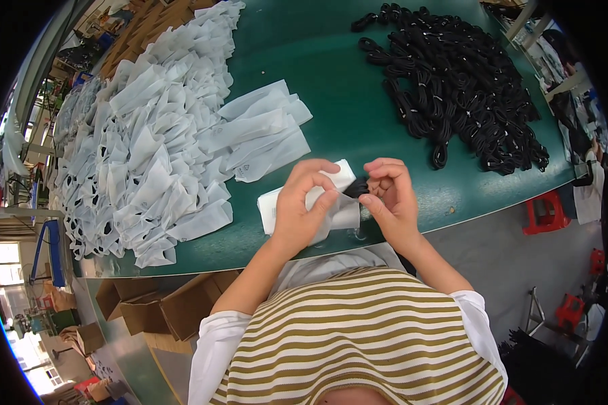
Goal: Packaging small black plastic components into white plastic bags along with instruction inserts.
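Observation:
A bundled black cable (pixel 356 187) sits between my two hands near the table's front edge. My right hand (pixel 394 197) is closed around one end of it, thumb underneath and fingers curled above. My left hand (pixel 305 202) pinches a frosted white plastic bag (pixel 346 214), with the cable's other end at the bag's mouth. How far the cable reaches into the bag is hidden by my left fingers. Beneath my left hand lies a stack of flat white bags (pixel 267 210).
A large heap of filled frosted bags (pixel 148 128) covers the left of the green table (pixel 317 47), with a few bags (pixel 267 138) spread beside it. Coiled black cables (pixel 452 88) are piled at the right. Open cardboard boxes (pixel 196 304) stand below the front edge; a red stool (pixel 547 212) is at right.

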Action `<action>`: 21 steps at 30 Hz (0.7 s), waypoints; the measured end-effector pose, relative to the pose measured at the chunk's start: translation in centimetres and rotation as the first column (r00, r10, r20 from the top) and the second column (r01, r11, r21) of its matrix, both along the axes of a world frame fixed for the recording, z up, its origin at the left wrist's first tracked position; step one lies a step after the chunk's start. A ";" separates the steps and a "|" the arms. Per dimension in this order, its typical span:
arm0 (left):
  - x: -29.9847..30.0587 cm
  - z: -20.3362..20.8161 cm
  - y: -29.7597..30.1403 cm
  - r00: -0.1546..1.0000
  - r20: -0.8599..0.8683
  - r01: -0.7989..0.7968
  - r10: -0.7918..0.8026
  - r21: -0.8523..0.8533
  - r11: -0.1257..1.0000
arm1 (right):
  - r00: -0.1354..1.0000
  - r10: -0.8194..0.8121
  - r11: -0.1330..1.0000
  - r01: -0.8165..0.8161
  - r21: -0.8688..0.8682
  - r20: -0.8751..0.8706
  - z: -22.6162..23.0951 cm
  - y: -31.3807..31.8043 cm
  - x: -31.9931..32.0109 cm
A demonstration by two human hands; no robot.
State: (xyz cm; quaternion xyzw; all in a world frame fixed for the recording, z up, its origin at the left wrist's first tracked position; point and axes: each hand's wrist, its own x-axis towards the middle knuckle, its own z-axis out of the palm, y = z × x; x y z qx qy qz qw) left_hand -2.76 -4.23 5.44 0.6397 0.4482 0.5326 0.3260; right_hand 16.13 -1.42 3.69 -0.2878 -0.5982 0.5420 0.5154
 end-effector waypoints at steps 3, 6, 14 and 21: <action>-0.5 1.1 0.4 0.966 0.259 0.022 0.007 -0.109 0.994 | 0.993 -0.008 0.988 -0.010 0.151 0.118 1.1 -0.1 -1.5; -1.3 2.5 1.2 0.907 0.420 0.036 0.022 -0.130 0.991 | 0.952 0.083 0.961 -0.155 0.230 0.294 2.9 0.0 -2.2; -7.0 2.1 6.3 0.729 -0.414 -0.435 0.544 0.333 0.837 | 0.370 -0.760 0.609 0.118 0.784 0.534 1.3 10.2 0.8; -7.8 -0.4 5.9 0.425 -0.809 -0.244 0.405 0.329 0.912 | 0.124 -0.768 0.629 -0.039 0.776 0.629 -2.5 14.8 3.7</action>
